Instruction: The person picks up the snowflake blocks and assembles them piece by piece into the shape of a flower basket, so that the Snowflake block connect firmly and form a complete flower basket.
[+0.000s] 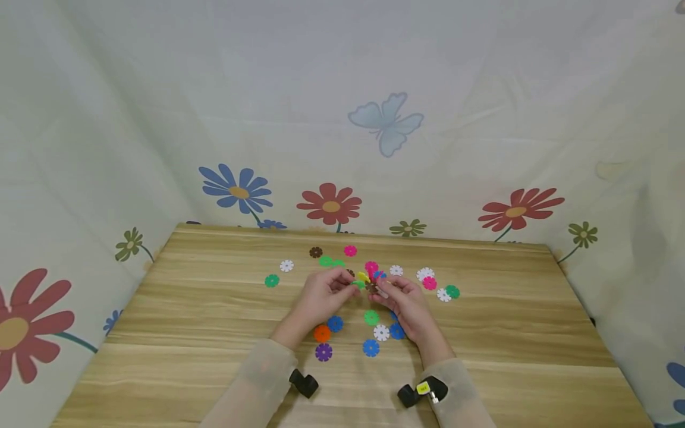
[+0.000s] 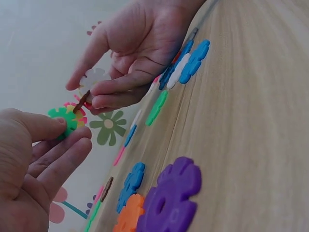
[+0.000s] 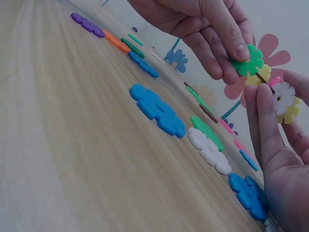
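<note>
My left hand point(image 1: 321, 295) pinches a green notched plastic disc point(image 3: 249, 60) between thumb and fingers. Opposite it, my right hand point(image 1: 409, 306) holds a small cluster of interlocked discs by a white disc point(image 2: 94, 79). A brown disc point(image 2: 82, 102), seen edge-on in the left wrist view, stands between the white and green ones. Yellow point(image 3: 291, 112) and pink pieces also show in the cluster, partly hidden by the fingers. In both wrist views the green disc meets the brown one at its edge. Both hands are raised above the tabletop.
Loose notched discs lie over the wooden table point(image 1: 508, 333). Purple point(image 1: 323, 352), orange point(image 1: 322, 333) and blue point(image 1: 371, 348) discs are near the forearms. Green point(image 1: 272, 280) and white ones lie left, white, pink and green ones right. A flower-printed curtain point(image 1: 455, 148) hangs behind.
</note>
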A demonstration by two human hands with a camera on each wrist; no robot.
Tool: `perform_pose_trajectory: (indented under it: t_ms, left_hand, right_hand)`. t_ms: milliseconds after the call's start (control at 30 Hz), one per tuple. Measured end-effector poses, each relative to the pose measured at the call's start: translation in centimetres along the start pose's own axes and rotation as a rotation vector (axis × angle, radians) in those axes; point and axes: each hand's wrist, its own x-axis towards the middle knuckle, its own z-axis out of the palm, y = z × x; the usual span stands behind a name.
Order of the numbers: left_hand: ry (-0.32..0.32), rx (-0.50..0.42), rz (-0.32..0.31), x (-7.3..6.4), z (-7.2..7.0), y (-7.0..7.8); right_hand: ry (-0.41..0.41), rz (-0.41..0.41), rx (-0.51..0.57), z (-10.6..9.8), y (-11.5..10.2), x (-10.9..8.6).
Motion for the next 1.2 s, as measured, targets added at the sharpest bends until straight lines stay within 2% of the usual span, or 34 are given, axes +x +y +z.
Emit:
perform_pose_trajectory:
  t_ms: [300, 467, 667, 1067, 1200]
  left_hand:
    - [-0.003, 0.047, 0.029, 0.1, 0.0, 0.0]
    - [-0.009, 0.066, 0.028, 0.1, 0.1, -0.1]
    - [-0.001, 0.064, 0.062, 0.1, 0.1, -0.1]
    - [0.011, 0.039, 0.071, -0.3, 0.7, -0.1]
    - [0.031, 0.076, 0.092, -0.3, 1.0, 0.0]
  right_hand:
    - [0.009, -0.016, -0.003, 0.0, 0.1, 0.1]
    - [-0.022, -0.017, -0.009, 0.1, 0.0, 0.0]
    - [-0.062, -0.024, -0.025, -0.1, -0.1, 0.0]
    - [-0.042, -0.009, -0.034, -0.3, -0.2, -0.1]
    - [-0.041, 0.001, -0.033, -0.4, -0.1, -0.1]
